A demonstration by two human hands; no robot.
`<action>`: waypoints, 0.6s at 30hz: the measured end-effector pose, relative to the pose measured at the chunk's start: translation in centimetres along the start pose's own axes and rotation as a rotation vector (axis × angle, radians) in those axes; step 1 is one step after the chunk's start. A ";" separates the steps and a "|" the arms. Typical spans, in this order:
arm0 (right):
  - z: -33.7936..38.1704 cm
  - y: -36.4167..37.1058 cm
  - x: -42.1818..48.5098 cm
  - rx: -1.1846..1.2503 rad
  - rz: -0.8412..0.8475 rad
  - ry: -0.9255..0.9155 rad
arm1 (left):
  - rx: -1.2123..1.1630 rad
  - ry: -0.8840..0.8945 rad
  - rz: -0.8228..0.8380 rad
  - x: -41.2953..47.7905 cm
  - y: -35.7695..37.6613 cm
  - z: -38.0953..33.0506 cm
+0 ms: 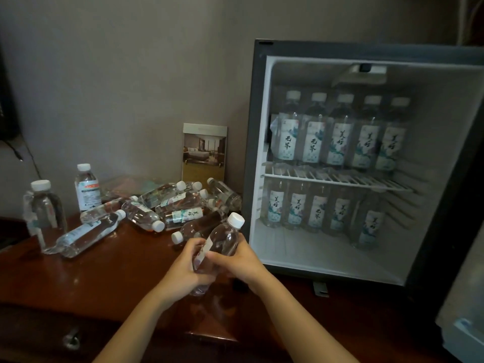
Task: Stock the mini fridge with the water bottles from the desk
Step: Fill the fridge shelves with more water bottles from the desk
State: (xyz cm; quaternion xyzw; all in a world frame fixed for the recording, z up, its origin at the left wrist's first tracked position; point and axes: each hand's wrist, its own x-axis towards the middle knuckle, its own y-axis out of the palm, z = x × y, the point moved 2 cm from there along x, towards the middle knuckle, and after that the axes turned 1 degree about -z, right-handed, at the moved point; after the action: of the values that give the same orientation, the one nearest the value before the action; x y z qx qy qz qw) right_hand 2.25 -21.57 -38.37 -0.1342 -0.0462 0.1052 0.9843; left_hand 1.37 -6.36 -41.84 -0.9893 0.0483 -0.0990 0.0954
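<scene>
Both hands hold one clear water bottle [222,241] with a white cap, tilted with its cap toward the fridge, just left of the fridge's lower front. My left hand [183,268] grips its lower body and my right hand [239,260] grips its middle. The mini fridge [258,132] stands open on the right. Several labelled bottles stand on its wire shelf [337,179] and several more on its floor below. A pile of bottles [180,205] lies on the wooden desk [104,279] behind my hands.
Two bottles [87,188] stand upright at the desk's left and one lies flat [86,233] near them. A framed card [204,153] leans on the wall beside the fridge. The fridge door's edge [463,326] shows at the lower right. A drawer handle [72,339] sits below the desk edge.
</scene>
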 end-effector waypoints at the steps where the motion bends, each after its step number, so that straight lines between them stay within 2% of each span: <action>1: 0.1 0.0 -0.1 -0.027 -0.031 -0.001 | 0.000 0.000 -0.016 -0.1 0.2 -0.1; 4: 0.2 0.2 -0.2 -0.076 -0.135 0.009 | 0.121 0.029 -0.111 -0.3 1.0 -0.4; 7: 0.1 0.4 -0.4 -0.037 -0.166 0.044 | 0.272 0.088 -0.199 -0.5 1.7 -0.7; 12: -0.6 -0.5 -1.5 0.110 -0.210 0.028 | 0.024 0.033 0.036 -1.5 2.3 -1.4; 15: -1.0 -2.3 -2.2 0.274 -0.168 0.013 | 0.015 0.008 0.139 -1.6 2.3 -2.3; 18: -1.3 -4.0 -2.9 0.366 -0.120 -0.026 | 0.085 0.025 0.141 -1.3 3.1 -3.3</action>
State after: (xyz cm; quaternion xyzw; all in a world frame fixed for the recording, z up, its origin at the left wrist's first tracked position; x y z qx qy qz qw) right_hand 0.34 -26.36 -38.69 0.0512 -0.0467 0.0548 0.9961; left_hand -0.79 -9.79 -39.51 -0.9772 0.1146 -0.1063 0.1434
